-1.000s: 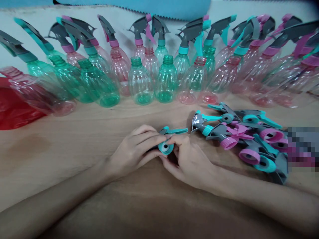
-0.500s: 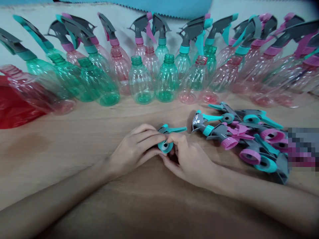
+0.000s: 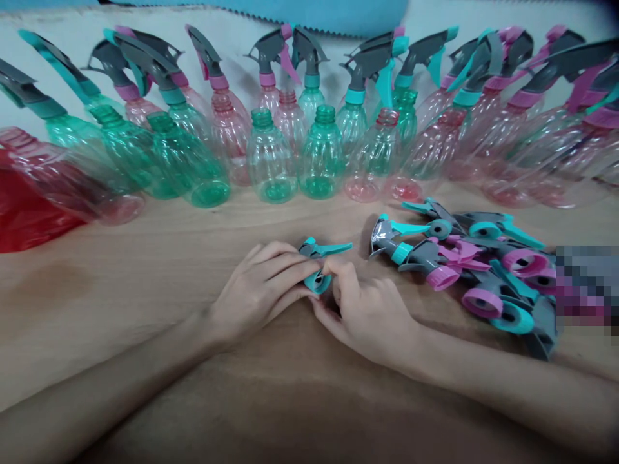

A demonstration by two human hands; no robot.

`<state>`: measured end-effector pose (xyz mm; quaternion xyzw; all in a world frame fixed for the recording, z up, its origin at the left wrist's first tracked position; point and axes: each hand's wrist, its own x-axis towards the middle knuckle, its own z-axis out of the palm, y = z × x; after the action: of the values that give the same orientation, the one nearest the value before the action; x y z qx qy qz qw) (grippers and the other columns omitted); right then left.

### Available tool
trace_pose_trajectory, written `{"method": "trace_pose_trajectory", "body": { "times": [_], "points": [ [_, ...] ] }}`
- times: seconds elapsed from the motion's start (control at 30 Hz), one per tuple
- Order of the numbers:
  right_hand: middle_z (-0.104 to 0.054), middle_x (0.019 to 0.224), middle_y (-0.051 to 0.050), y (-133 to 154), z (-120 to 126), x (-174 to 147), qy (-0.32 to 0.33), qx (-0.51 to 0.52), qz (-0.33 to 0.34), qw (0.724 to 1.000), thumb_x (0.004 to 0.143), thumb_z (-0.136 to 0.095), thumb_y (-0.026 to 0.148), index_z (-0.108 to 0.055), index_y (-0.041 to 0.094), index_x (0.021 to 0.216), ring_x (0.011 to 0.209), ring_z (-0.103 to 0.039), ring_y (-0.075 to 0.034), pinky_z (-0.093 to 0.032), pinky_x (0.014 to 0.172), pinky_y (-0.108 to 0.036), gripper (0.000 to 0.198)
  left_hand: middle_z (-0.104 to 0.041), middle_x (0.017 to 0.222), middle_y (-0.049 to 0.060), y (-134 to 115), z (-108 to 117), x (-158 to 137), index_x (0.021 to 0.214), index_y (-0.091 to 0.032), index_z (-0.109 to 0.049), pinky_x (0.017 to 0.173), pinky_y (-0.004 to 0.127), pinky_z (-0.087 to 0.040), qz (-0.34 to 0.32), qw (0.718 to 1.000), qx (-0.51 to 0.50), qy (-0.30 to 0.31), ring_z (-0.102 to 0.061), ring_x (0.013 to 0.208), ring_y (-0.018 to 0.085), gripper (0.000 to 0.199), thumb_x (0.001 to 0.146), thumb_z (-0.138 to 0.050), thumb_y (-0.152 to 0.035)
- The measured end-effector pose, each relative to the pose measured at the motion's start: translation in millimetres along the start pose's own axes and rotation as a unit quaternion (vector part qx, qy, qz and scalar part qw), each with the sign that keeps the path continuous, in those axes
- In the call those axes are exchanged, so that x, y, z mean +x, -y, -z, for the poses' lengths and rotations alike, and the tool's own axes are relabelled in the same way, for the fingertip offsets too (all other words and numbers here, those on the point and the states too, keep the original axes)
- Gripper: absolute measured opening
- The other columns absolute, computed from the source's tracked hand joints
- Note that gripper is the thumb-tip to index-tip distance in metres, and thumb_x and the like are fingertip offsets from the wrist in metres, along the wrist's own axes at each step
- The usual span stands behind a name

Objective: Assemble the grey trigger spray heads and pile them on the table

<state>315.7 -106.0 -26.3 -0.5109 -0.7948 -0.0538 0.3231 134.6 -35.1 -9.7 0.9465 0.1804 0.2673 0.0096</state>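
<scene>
My left hand (image 3: 264,283) is closed around a grey and turquoise trigger spray head (image 3: 317,281), its fingers over the body and its thumb beneath. The screw collar's open end faces me, with a white and dark centre, and the turquoise trigger points right. My right hand (image 3: 372,309) is curled at the collar's right side, its bent index fingertip at the rim and its thumb just below. The palm-side fingers are partly hidden. To the right lies a pile of loose spray heads (image 3: 442,277) in grey with pink or turquoise parts.
Open-necked bottles, green (image 3: 319,154) and pink (image 3: 365,158), line the back of the wooden table (image 3: 145,270). Behind them stand several bottles with spray heads fitted (image 3: 355,96), near a white wall. A red plastic bag (image 3: 29,212) lies at the left; a blurred patch covers the right edge.
The view has shifted slightly. My right hand's index finger has moved a little at the collar and its other fingers have turned. The left hand keeps its hold on the spray head.
</scene>
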Motion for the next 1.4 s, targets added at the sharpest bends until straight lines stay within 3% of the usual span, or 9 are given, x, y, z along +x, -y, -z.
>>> {"method": "trace_pose_trajectory", "body": {
  "times": [0.17, 0.33, 0.4, 0.67, 0.8, 0.93, 1.0, 1.27, 1.4],
  "points": [
    [-0.067, 0.061, -0.001, 0.2, -0.1, 0.7, 0.008, 0.026, 0.020, 0.999, 0.088, -0.043, 0.019, -0.044, 0.008, 0.114, 0.048, -0.061, -0.015, -0.032, 0.041, -0.026, 0.028, -0.068, 0.096, 0.005, -1.3, 1.7, -0.2, 0.111, -0.018, -0.057, 0.077, 0.034, -0.046, 0.011, 1.000, -0.002, -0.003, -0.057, 0.095, 0.021, 0.022, 0.094, -0.051, -0.033],
    [-0.063, 0.060, -0.001, -3.2, 1.9, 1.0, 0.022, 0.057, 0.037, 0.997, 0.088, -0.042, 0.020, -0.048, 0.016, 0.089, 0.046, -0.056, -0.013, -0.027, 0.041, -0.026, 0.007, -0.068, 0.101, 0.005, -0.7, 3.5, 3.0, 0.117, -0.022, -0.054, 0.079, 0.036, -0.047, 0.033, 0.999, -0.028, 0.004, -0.057, 0.096, 0.022, 0.025, 0.095, -0.049, -0.032],
    [-0.061, 0.058, 0.000, -2.4, 2.4, 1.1, 0.026, 0.064, 0.047, 0.996, 0.090, -0.040, 0.020, -0.047, 0.018, 0.082, 0.044, -0.053, -0.012, -0.025, 0.041, -0.026, 0.011, -0.068, 0.102, 0.004, -0.1, 4.3, 4.9, 0.120, -0.023, -0.053, 0.080, 0.037, -0.047, 0.042, 0.998, -0.050, -0.004, -0.057, 0.094, 0.021, 0.027, 0.094, -0.050, -0.032],
    [-0.058, 0.058, 0.002, 0.1, 2.9, 2.2, 0.043, 0.070, 0.030, 0.996, 0.089, -0.044, 0.018, -0.050, 0.016, 0.082, 0.045, -0.048, -0.010, -0.022, 0.041, -0.027, 0.010, -0.068, 0.102, 0.004, 1.7, 2.7, 6.5, 0.119, -0.024, -0.056, 0.082, 0.039, -0.048, 0.058, 0.996, -0.061, -0.018, -0.058, 0.092, 0.022, 0.029, 0.091, -0.056, -0.031],
    [-0.057, 0.062, 0.002, -0.6, 7.5, 3.0, 0.061, 0.113, 0.061, 0.990, 0.090, -0.043, 0.018, -0.052, 0.016, 0.080, 0.052, -0.049, -0.010, -0.032, 0.048, -0.025, 0.014, -0.067, 0.102, 0.003, 4.2, 2.0, 6.8, 0.118, -0.023, -0.057, 0.080, 0.036, -0.047, 0.115, 0.989, -0.079, -0.043, -0.056, 0.091, 0.020, 0.030, 0.089, -0.060, -0.030],
    [-0.062, 0.081, -0.004, -0.2, 8.5, 2.9, 0.126, 0.177, 0.088, 0.972, 0.091, -0.051, 0.041, -0.060, 0.015, 0.104, 0.078, -0.057, -0.016, -0.047, 0.072, -0.030, 0.031, -0.065, 0.098, 0.003, 4.8, 2.4, 5.9, 0.119, -0.025, -0.058, 0.080, 0.036, -0.046, 0.175, 0.980, -0.083, -0.051, -0.056, 0.090, 0.020, 0.032, 0.089, -0.060, -0.035],
    [-0.061, 0.087, -0.006, -0.5, 6.8, 3.0, 0.152, 0.168, 0.078, 0.971, 0.090, -0.052, 0.046, -0.062, 0.017, 0.110, 0.086, -0.056, -0.019, -0.047, 0.079, -0.034, 0.037, -0.065, 0.097, 0.003, 4.2, 2.4, 5.3, 0.120, -0.026, -0.057, 0.080, 0.036, -0.046, 0.179, 0.979, -0.081, -0.052, -0.055, 0.090, 0.020, 0.032, 0.089, -0.059, -0.035],
    [-0.059, 0.084, -0.001, -3.3, 9.1, 15.4, 0.227, 0.275, -0.041, 0.933, 0.084, -0.065, 0.027, -0.063, 0.017, 0.091, 0.082, -0.056, -0.013, -0.045, 0.072, -0.026, 0.012, -0.064, 0.097, 0.002, 2.9, 2.6, 5.8, 0.116, -0.025, -0.059, 0.080, 0.036, -0.046, 0.158, 0.983, -0.088, -0.045, -0.055, 0.091, 0.020, 0.027, 0.091, -0.057, -0.035],
    [-0.060, 0.090, -0.002, -3.1, 12.0, 19.3, 0.257, 0.270, -0.049, 0.927, 0.083, -0.066, 0.027, -0.063, 0.018, 0.086, 0.084, -0.056, -0.013, -0.044, 0.076, -0.027, 0.010, -0.064, 0.097, 0.003, 4.8, 2.1, 5.8, 0.117, -0.025, -0.057, 0.079, 0.036, -0.046, 0.139, 0.986, -0.080, -0.047, -0.055, 0.090, 0.020, 0.028, 0.091, -0.057, -0.034]
  ]
}}
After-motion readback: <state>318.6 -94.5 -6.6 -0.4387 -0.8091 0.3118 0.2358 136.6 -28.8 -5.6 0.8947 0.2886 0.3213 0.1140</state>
